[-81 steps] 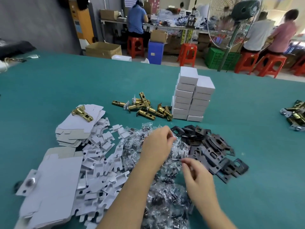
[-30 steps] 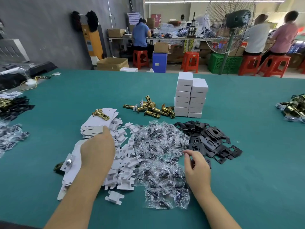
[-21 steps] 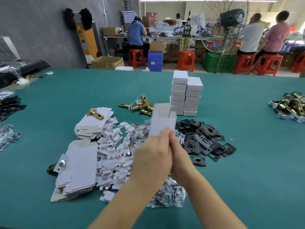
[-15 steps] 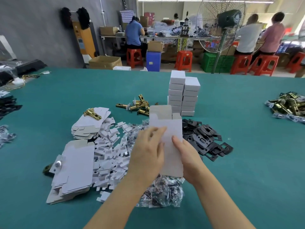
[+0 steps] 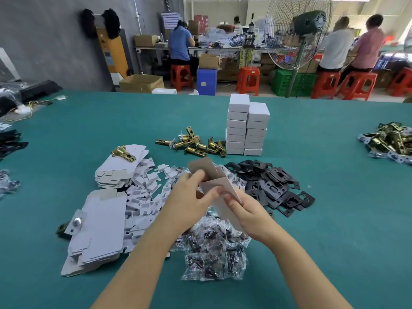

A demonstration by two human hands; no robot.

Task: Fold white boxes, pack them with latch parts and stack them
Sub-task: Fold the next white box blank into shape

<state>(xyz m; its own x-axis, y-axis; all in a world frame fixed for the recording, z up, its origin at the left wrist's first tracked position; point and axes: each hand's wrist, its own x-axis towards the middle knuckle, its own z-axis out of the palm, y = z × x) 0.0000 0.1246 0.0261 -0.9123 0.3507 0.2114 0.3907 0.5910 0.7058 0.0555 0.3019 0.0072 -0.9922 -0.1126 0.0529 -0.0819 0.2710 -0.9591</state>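
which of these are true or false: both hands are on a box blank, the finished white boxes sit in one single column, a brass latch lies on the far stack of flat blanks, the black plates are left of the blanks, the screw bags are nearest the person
1. Both hands hold one box blank. True: the left hand and right hand grip the half-opened box blank.
2. The finished white boxes stand in a single column. False: two columns stand side by side, the left one taller.
3. A brass latch lies on the far stack of flat blanks. True.
4. The black plates lie left of the blanks. False: they lie to the right.
5. The screw bags are the pile nearest the person. True.
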